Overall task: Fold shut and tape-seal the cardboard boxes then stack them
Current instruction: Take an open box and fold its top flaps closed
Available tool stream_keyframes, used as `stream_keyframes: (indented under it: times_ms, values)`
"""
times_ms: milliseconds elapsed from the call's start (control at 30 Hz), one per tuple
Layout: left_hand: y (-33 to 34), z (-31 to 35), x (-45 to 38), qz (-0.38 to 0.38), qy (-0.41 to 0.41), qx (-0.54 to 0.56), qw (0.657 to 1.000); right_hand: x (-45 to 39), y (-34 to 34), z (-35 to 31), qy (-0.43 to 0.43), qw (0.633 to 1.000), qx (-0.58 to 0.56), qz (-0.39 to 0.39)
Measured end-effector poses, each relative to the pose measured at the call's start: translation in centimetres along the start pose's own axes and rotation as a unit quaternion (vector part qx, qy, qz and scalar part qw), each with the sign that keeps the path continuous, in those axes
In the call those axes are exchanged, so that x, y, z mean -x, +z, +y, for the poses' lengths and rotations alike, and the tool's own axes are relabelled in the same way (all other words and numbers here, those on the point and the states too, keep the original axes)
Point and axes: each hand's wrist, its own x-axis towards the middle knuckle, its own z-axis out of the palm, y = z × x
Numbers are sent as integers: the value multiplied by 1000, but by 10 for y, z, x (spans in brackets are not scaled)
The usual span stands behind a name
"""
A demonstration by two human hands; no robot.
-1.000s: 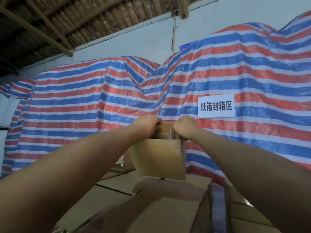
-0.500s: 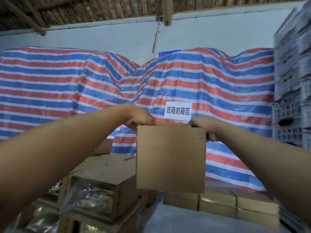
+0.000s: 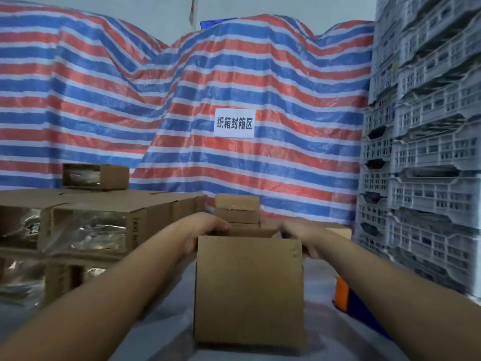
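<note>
A plain brown cardboard box [image 3: 249,290] stands upright on the pale work surface [image 3: 166,332] right in front of me, its top flaps open. My left hand [image 3: 205,231] grips its upper left corner and my right hand [image 3: 299,235] grips its upper right corner; the fingers are partly hidden behind the box wall. Just beyond it stands a short stack of small closed boxes [image 3: 237,209]. An orange and blue tool [image 3: 346,295], perhaps a tape dispenser, lies on the surface at the right, mostly hidden by my right forearm.
Cardboard boxes [image 3: 99,225] with plastic-wrapped contents are stacked at the left, one small box [image 3: 96,176] on top. Grey plastic crates [image 3: 426,157] tower at the right. A red, white and blue striped tarp [image 3: 234,87] with a white sign [image 3: 233,123] hangs behind.
I have carried the box from the stack at the left over to the right and brought it down onto the work surface. Both hands kept hold of its top corners throughout.
</note>
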Motion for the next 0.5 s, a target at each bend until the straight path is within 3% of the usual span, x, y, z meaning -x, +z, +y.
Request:
stream_keyframes:
  times_ms: [300, 400, 500]
  values:
    - [0, -24, -25, -46, 37, 138, 989, -11, -5, 15, -5, 999, -35, -13]
    - [4, -43, -18, -48, 108, 195, 974, -9, -1, 28, -13, 987, -159, -21]
    - [9, -59, -13, -44, 142, 202, 968, -14, 13, 49, -39, 941, -332, -47]
